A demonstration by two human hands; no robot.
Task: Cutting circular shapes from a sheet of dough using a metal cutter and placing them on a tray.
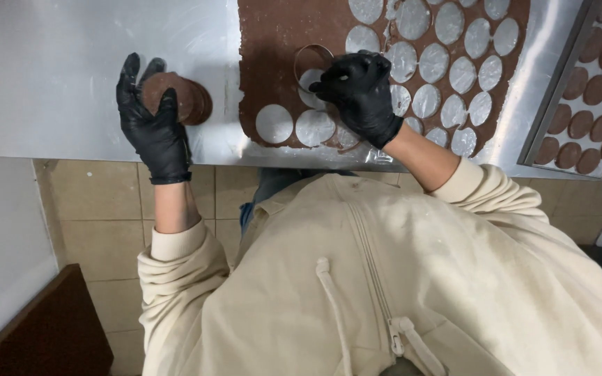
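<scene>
Both gloved hands are occupied: a stack of cut dough rounds (179,97) is gripped by the left hand (153,122), a ring cutter (313,59) is grasped by the right hand (360,90).

Held just above the steel worktop (71,76), the stack is pinched edge-on between thumb and fingers; the soft discs could be squashed or stuck together if the grip is tightened. Under the right hand lies the brown dough sheet (276,42), already riddled with round holes; with the cutter set close to earlier cuts, an incomplete round or torn webbing is judged likely. Beyond the right hand, a tray (559,83) of finished rounds (597,90) sits at the worktop's end.
</scene>
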